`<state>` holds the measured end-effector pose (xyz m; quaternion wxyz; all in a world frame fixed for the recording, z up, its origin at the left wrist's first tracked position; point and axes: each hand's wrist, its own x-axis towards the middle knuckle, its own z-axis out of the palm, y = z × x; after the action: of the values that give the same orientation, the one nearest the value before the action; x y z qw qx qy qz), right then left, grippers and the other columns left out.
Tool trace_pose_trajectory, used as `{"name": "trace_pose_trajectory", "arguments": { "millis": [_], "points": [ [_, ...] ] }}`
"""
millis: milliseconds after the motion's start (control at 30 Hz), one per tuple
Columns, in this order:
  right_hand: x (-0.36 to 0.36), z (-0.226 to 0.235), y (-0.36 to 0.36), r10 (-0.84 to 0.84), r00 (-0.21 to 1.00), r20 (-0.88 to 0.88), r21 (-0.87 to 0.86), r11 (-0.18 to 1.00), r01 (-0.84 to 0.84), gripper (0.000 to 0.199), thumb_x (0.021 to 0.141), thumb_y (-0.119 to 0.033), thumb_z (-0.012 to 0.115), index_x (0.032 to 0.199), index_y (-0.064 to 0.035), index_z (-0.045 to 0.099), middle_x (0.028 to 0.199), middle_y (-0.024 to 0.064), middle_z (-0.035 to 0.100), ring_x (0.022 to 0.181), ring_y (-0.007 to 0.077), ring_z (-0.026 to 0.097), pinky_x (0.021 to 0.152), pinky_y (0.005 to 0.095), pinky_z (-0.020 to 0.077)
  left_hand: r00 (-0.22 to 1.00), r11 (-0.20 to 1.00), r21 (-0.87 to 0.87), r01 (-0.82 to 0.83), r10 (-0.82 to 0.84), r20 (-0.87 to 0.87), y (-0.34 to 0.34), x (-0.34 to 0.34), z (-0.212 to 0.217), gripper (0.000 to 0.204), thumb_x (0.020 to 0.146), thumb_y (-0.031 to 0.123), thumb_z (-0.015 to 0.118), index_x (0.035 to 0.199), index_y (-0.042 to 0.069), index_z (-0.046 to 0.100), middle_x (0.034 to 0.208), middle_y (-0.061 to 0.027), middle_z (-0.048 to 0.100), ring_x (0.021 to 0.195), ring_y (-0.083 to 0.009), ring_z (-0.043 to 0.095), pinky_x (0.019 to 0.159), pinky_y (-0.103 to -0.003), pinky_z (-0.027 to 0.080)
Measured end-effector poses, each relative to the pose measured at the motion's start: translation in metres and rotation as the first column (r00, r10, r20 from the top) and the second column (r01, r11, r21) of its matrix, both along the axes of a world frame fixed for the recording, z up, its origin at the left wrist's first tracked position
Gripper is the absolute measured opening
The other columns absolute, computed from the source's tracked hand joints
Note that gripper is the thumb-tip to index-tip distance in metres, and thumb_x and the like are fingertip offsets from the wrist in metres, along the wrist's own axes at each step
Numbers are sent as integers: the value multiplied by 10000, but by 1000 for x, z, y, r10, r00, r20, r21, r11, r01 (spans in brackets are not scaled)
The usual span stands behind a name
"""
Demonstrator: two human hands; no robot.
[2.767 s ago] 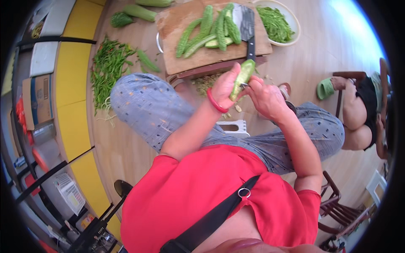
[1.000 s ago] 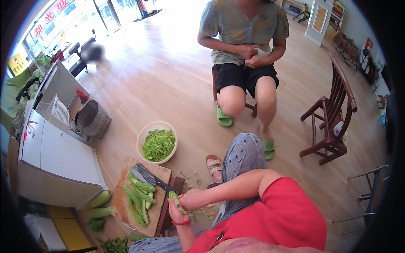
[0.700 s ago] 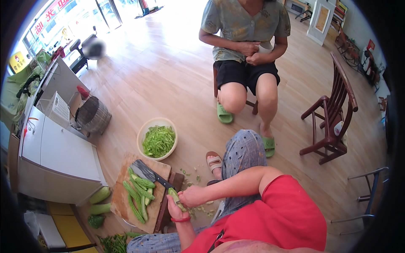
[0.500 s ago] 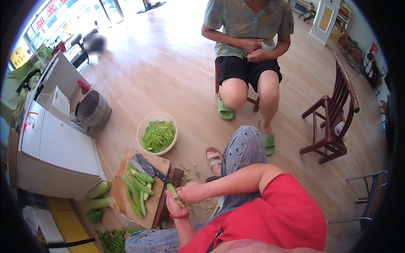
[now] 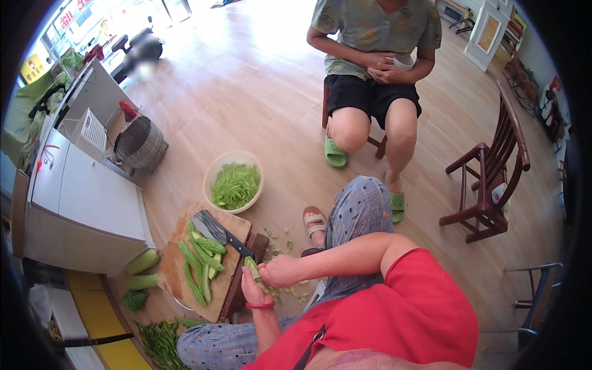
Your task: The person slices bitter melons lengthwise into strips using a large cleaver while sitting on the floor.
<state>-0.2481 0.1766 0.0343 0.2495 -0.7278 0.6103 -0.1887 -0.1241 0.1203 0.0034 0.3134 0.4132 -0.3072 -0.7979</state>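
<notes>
My left hand [image 5: 251, 290], with a red band at the wrist, is closed around a pale green bitter melon piece [image 5: 250, 264]. My right hand [image 5: 280, 271] is closed against the same piece; what its fingers hold is too small to make out. Just left of my hands, a wooden cutting board [image 5: 174, 269] bears several bumpy bitter melon halves [image 5: 196, 265]. Across the board's far right part lies a cleaver [image 5: 213, 227], its black handle reaching toward my hands.
Beyond the board, a cream bowl [image 5: 207, 185] holds green slices. Whole gourds [image 5: 143, 261] and leafy greens [image 5: 161, 345] lie on the floor at left, beside a white cabinet [image 5: 92, 209]. A seated person [image 5: 376, 68] holds a white cup ahead; a wooden chair [image 5: 487, 166] stands right.
The view has shifted slightly, so the surroundings sit a little differently. My hands stay together at the bitter melon piece. The seated person's hands have shifted around the cup.
</notes>
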Motion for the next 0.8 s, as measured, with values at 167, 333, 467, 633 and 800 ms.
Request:
{"name": "trace_pose_trajectory", "arguments": {
  "millis": [167, 333, 467, 633, 800],
  "points": [
    [2, -3, -18, 73, 996, 44, -15, 997, -73, 220, 761, -127, 450, 882, 57, 438, 610, 191, 568, 578, 361, 578, 489, 457, 450, 999, 991, -135, -26, 28, 15, -13, 8, -3, 283, 918, 241, 396, 1038, 18, 522, 906, -46, 563, 798, -122, 538, 692, -265, 452],
    [-4, 5, -21, 129, 992, 10, 13, 992, -129, 142, 741, -92, 459, 837, 2, 507, 810, 178, 581, 627, 329, 599, 512, 432, 474, 980, 985, 55, 165, -158, -118, -22, 11, 11, 399, 935, 355, 320, 1014, 18, 519, 868, -85, 597, 763, -162, 571, 693, -278, 459],
    [9, -4, -22, 166, 986, -16, -14, 986, -166, 111, 761, -109, 435, 782, -5, 466, 670, 173, 567, 589, 334, 590, 485, 448, 458, 920, 968, 199, 149, -63, -386, -18, 32, -2, 442, 928, 371, 314, 1063, -14, 484, 955, -172, 597, 912, -283, 579, 860, -367, 435],
    [9, 4, -14, 283, 959, -15, -65, 957, -284, 115, 792, -142, 465, 804, -29, 450, 525, 154, 537, 476, 342, 546, 435, 443, 428, 945, 933, 358, -36, 148, -291, -26, 27, 15, 428, 908, 413, 356, 1018, 26, 503, 823, -113, 594, 751, -207, 605, 664, -317, 506],
    [1, 19, -28, 73, 995, -73, -2, 997, -73, 266, 843, -208, 468, 1072, -74, 489, 584, 178, 546, 550, 357, 552, 502, 454, 427, 979, 988, 145, -57, 84, -183, -21, 29, 23, 404, 916, 370, 368, 1056, 10, 486, 832, -113, 596, 803, -206, 589, 741, -324, 476]
  ]
}}
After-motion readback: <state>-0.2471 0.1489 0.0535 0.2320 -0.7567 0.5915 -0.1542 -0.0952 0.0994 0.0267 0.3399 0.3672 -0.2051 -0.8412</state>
